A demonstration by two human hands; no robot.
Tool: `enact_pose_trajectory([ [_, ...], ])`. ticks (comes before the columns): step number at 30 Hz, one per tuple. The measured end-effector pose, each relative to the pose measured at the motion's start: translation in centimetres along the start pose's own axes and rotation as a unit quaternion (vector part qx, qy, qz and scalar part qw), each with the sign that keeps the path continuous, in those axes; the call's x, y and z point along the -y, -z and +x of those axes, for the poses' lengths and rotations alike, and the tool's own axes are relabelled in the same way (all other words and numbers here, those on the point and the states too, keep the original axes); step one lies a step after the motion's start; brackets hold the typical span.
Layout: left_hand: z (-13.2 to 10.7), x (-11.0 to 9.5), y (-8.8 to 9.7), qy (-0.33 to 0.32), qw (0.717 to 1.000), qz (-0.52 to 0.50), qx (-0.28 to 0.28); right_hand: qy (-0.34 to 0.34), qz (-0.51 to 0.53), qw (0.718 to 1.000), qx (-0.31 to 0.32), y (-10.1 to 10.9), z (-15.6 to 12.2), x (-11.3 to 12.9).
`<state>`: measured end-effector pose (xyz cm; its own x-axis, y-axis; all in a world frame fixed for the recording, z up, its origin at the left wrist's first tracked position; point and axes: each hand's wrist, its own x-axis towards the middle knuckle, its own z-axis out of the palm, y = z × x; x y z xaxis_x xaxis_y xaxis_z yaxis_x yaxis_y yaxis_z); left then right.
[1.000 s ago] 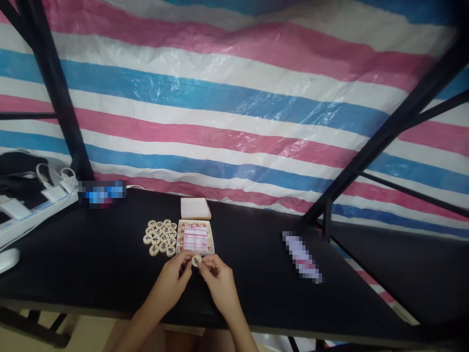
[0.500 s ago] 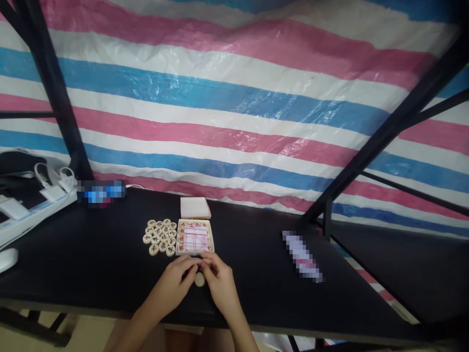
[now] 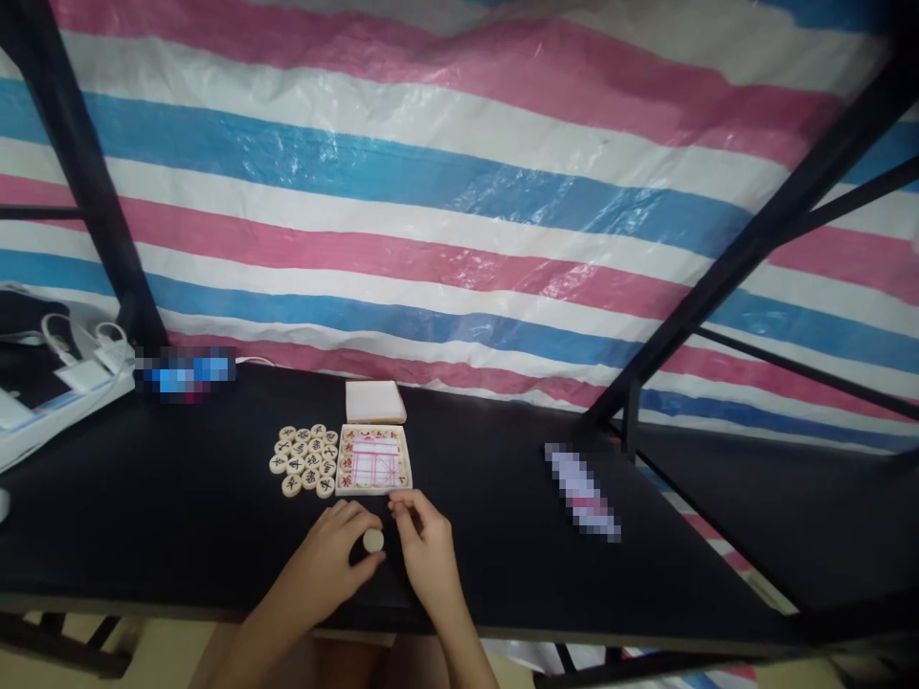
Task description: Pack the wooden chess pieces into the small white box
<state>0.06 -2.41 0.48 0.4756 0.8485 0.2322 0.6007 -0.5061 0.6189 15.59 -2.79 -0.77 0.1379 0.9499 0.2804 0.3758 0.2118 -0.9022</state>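
Observation:
Thumb and forefinger of my left hand (image 3: 336, 550) curl round a round Chinese chess piece (image 3: 373, 541), its blank pale side facing up. Just to the right is my right hand (image 3: 423, 536), thumb and fingertips pinched together near the box's front edge; whatever may be between them is too small to make out. Beyond my hands sits an open white box (image 3: 410, 469) with red-marked pieces around its inside. A folded paper with pink grid lines (image 3: 375, 461) lies over them. Left of the box, several black-marked chess pieces (image 3: 295, 466) lie face up in a close group.
The box lid (image 3: 375, 402) lies behind the box on the black table (image 3: 495, 555). A power strip with plugs (image 3: 68, 397) and a blurred blue object (image 3: 188, 373) are at the left. Another blurred object (image 3: 581, 490) lies right. Striped sheeting (image 3: 431, 211) hangs behind.
My hands have moved apart. My left hand has shifted round the blank-side-up piece, which earlier lay between both hands. The whole view has shifted slightly.

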Motion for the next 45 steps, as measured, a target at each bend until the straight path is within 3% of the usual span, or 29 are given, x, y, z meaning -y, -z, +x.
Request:
enact_pose_trajectory([
  [6,0.7,0.9,0.4,0.081,0.976,-0.187,-0.073,0.083,0.0,0.991,0.109,-0.1,-0.2,0.6],
  [9,0.7,1.0,0.8,0.08,0.964,-0.243,-0.068,0.072,0.009,0.99,0.121,-0.1,-0.3,1.1],
  [19,0.7,0.7,0.5,0.065,0.968,-0.241,-0.037,-0.014,0.062,0.996,0.068,0.0,-0.1,0.6],
  [26,0.7,1.2,0.4,0.073,0.958,-0.26,-0.091,-0.014,0.056,0.992,0.109,-0.1,-0.2,1.2],
  [37,0.6,0.6,0.6,0.049,0.971,-0.228,-0.053,-0.009,0.012,0.997,0.077,-0.1,-0.2,1.4],
  [45,0.5,1.2,0.1,0.073,0.955,-0.279,-0.075,0.015,0.024,0.995,0.097,0.1,-0.3,1.7],
])
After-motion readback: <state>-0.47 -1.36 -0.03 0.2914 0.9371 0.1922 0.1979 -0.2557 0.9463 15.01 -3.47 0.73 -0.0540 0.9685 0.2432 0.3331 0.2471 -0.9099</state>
